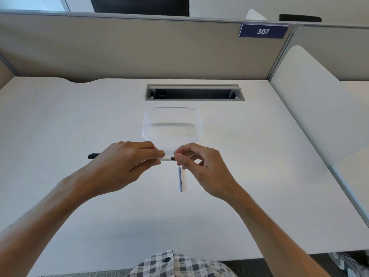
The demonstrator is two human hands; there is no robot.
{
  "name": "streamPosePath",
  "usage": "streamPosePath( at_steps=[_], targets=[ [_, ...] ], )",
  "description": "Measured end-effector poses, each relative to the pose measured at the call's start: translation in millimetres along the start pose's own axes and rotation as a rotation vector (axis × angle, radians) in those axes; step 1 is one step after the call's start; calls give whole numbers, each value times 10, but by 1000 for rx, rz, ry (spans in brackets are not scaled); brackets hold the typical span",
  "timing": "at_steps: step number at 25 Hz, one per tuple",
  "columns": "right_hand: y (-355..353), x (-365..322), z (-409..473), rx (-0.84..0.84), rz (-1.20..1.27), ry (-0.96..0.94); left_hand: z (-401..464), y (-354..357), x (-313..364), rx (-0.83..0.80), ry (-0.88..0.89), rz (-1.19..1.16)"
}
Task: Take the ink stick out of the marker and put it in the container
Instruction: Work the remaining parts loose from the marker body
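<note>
Head view, looking down over a white desk (79,120). Nearest the viewer is a checked shirt (179,264) at the desk's front edge, and two bare forearms reach forward from either side.

A little further in, a thin dark-blue stick (180,179) lies loose on the desk, pointing away from the viewer, just below the right hand and apart from it. It may be an ink stick already out of a marker, though it is too small to be sure.

Above it the hands meet. The left hand (121,162) is closed around the marker (165,158), a white barrel held level, its black cap end poking out past the left of the hand. The right hand (199,162) pinches the dark tip showing at the barrel's right end, between thumb and forefinger. The pull looks barely begun, as very little dark shows beyond the barrel.

The ink stick should be light and slim, and probably soft enough to bend or smear ink, so a fingertip pinch close to the barrel mouth and a straight pull along the barrel seem best.

Just beyond the hands stands the clear container (173,114), open and seemingly empty. Further back are a cable slot (194,92) and a beige partition with a sign (263,31) reading 307.
</note>
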State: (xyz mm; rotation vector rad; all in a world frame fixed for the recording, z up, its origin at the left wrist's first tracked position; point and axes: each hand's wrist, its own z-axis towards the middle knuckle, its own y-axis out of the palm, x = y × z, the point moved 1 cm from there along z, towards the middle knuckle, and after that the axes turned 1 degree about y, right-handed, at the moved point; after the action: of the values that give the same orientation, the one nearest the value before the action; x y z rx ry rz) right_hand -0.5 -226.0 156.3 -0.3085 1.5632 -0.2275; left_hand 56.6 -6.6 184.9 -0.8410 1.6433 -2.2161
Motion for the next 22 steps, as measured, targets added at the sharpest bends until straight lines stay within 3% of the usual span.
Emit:
streamPosePath(
  at_steps=[9,14,18,22],
  targets=[
    [-65,19,-33,16,-174,-96,-40,-2,-89,-30,-15,22],
    [-51,114,-45,61,-449,-139,-56,-2,-155,-25,-11,73],
    [76,310,-40,210,-443,43,-123,-7,-276,-4,-71,59],
    [351,574,5,271,-624,221,-195,27,-331,40,-118,31]
  ],
)
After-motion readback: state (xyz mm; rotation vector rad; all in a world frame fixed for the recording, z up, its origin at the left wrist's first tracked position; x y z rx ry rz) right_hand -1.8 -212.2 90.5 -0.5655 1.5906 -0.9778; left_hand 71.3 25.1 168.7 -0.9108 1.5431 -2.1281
